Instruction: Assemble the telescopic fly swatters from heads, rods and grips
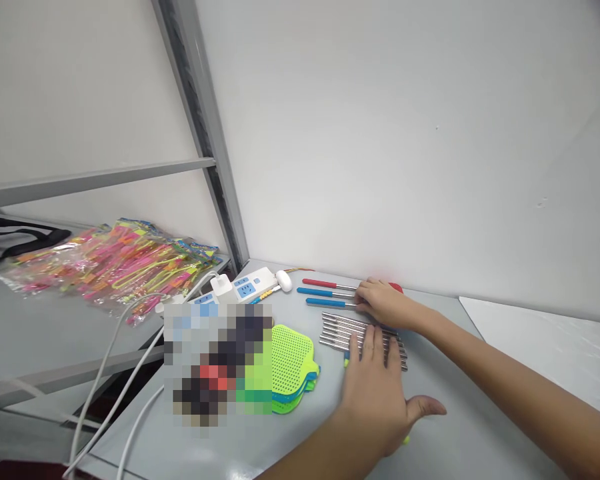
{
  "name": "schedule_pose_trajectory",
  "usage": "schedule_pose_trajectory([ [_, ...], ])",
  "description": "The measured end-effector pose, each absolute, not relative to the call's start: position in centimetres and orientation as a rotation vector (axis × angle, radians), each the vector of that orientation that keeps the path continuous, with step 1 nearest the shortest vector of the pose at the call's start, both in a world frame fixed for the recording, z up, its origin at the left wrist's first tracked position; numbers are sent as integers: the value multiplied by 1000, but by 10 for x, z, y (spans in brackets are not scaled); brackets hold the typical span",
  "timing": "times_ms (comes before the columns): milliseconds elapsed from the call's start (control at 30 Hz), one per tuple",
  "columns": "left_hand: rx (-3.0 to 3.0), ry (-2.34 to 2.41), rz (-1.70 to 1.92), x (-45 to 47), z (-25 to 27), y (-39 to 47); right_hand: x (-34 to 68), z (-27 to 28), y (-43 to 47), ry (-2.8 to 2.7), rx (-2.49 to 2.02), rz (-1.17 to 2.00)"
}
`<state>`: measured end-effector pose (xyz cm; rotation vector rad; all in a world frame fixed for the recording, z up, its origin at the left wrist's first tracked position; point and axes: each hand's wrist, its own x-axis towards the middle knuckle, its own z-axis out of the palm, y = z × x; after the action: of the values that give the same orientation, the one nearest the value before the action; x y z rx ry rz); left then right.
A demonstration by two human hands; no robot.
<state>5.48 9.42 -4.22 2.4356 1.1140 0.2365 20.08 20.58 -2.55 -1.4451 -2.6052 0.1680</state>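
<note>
My left hand (375, 393) lies palm down with fingers stretched and thumb out, on a row of several thin silver metal rods (343, 331) lying side by side. Beyond it, my right hand (387, 303) has its fingers curled over three metal rods with coloured grips: one red-handled rod (320, 283) and two others, among them a blue-handled rod (325, 303). Their far ends are hidden under the hand, where a red piece (396, 287) shows. Left of my hands is a stack of perforated plastic swatter heads (290, 360), yellow-green on top. Small coloured bits peek out around my left hand.
A white power strip (250, 283) with a plugged-in charger (223, 287) and white cables (130, 413) lies at left. Pink and yellow items in clear bags (140, 260) fill the neighbouring shelf. A metal post (205, 120) and white wall (405, 133) stand behind; white sheet (545, 347) at right.
</note>
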Motion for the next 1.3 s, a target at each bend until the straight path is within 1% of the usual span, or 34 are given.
schedule_pose_trajectory([
  [300, 2433, 1121, 294, 55, -47, 93, 228, 19, 166, -2477, -1534, 362],
  [567, 2531, 1109, 368, 54, -59, 97, 250, 27, 112, -2203, -1661, 430],
  [667, 2579, 1096, 420, 53, -60, 97, 258, 20, 84, -2068, -1657, 388],
  [767, 2617, 1078, 547, 52, -52, 99, 267, 5, 49, -1973, -1674, 307],
  [933, 2615, 1132, 791, 39, -19, 101, 277, -18, -11, -1858, -1762, 236],
  [1067, 2627, 1016, 912, 25, 9, 74, 272, -9, -44, -1970, -1725, 110],
  [1167, 2833, 805, 866, 19, 21, 32, 256, 10, -65, -2148, -1621, -28],
  [1300, 3156, 702, 622, 16, 26, -21, 225, 29, -95, -2387, -1554, -104],
])
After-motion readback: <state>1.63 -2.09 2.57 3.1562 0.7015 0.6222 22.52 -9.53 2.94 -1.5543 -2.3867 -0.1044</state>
